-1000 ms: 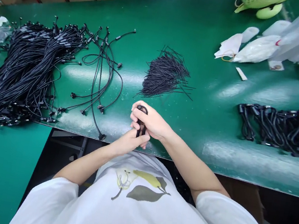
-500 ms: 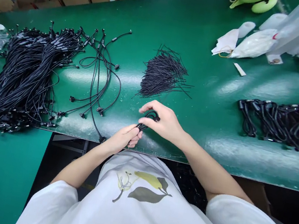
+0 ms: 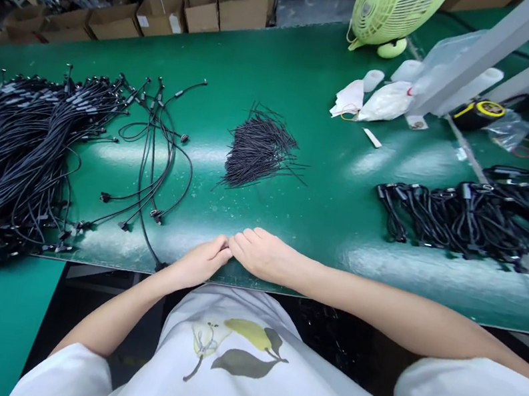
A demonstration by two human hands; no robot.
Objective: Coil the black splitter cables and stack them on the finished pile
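Note:
My left hand (image 3: pixel 206 261) is closed at the front edge of the bench. My right hand (image 3: pixel 260 255) is also closed, palm down, its fingertips touching the left hand. A coiled black cable, visible between them in the earlier view, is now covered by the fingers. Beyond the hands lies a pile of short black ties (image 3: pixel 259 150). To its left, several loose black cables (image 3: pixel 154 159) with connectors are spread out. A thick heap of black cables (image 3: pixel 24 144) lies farther left. Folded black cable bundles (image 3: pixel 454 216) sit in a row at the right.
The green bench (image 3: pixel 293 209) runs across the view. At its back right stand a green fan (image 3: pixel 397 11), a white plastic bag (image 3: pixel 387 102), a metal post (image 3: pixel 475 57) and a black-yellow tape measure (image 3: pixel 479 114). Cardboard boxes (image 3: pixel 160 15) line the far edge.
My right hand has closed and turned palm down, coming against the left and covering the cable coil. The camera view has tilted up and shifted right, bringing more of the fan into sight.

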